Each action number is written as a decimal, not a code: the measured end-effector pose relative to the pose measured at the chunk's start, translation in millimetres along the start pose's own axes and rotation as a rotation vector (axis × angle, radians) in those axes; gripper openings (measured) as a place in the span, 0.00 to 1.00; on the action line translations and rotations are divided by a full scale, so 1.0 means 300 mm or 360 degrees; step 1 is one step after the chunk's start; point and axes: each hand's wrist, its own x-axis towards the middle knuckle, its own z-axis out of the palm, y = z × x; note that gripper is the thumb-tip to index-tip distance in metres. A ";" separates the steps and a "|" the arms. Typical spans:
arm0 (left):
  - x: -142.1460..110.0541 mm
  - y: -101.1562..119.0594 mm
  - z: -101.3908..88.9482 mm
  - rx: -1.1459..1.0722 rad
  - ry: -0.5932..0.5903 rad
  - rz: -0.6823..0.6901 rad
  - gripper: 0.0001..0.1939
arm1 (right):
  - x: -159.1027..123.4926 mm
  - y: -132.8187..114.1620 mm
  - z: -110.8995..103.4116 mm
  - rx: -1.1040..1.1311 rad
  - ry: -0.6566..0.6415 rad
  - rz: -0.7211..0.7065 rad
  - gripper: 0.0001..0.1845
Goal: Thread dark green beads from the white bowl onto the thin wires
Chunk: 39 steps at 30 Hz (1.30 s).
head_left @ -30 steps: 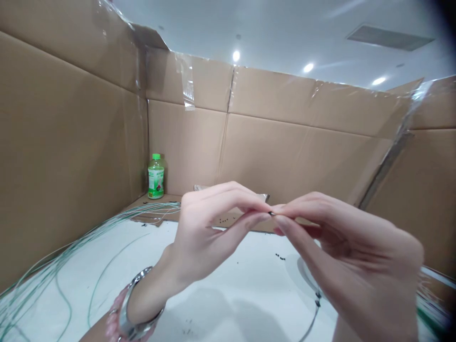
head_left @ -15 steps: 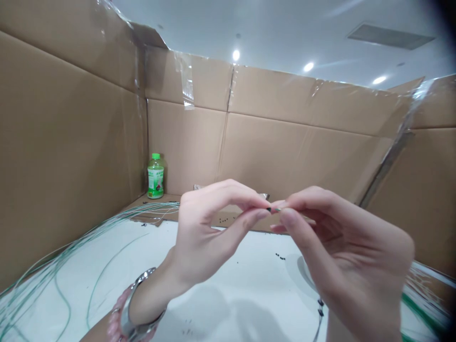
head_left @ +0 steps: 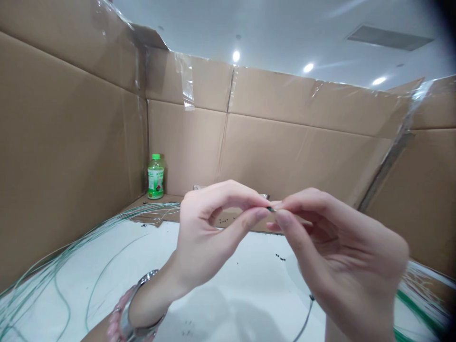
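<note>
In the head view my left hand (head_left: 210,237) is raised above the table, thumb and forefinger pinching a tiny black piece (head_left: 270,208), mostly covered by the fingertips. Right beside it, my right hand (head_left: 345,251) pinches the end of a thin green wire (head_left: 274,210). The fingertips of both hands almost meet, and the wire end is at the black piece; whether it sits inside cannot be made out. Below my right hand a dark thin wire (head_left: 304,320) with a small black part (head_left: 312,298) shows against the white surface.
Long green and white wires (head_left: 67,256) spread along the left. More green wires (head_left: 420,308) lie at the right. Small black pieces (head_left: 280,257) dot the white tabletop (head_left: 221,289). A green-capped bottle (head_left: 156,178) stands in the far left corner, before cardboard walls (head_left: 302,156).
My right hand has shifted slightly left, bringing the wire end up to the black piece. My left hand stays nearly still. The dark wire below has swung left.
</note>
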 end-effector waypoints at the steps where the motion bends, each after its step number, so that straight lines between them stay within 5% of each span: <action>1: 0.001 0.002 0.001 -0.0027 0.0004 -0.0021 0.05 | 0.000 0.000 0.001 -0.0004 0.0004 -0.0010 0.10; 10: 0.011 -0.025 0.017 -0.0614 0.0040 -0.0402 0.01 | -0.005 -0.008 0.018 -0.0098 0.0132 -0.0079 0.10; 25: 0.007 -0.025 0.019 -0.0791 -0.0038 -0.0550 0.06 | -0.014 0.005 0.030 -0.0224 0.0208 -0.0235 0.11; 32: 0.008 -0.003 0.014 -0.0376 0.0033 -0.0306 0.07 | -0.012 0.011 0.039 -0.0374 0.0302 -0.0438 0.15; 39: 0.004 -0.007 0.017 -0.0450 0.0029 -0.0283 0.07 | -0.021 0.023 0.041 -0.0081 0.0337 -0.0324 0.15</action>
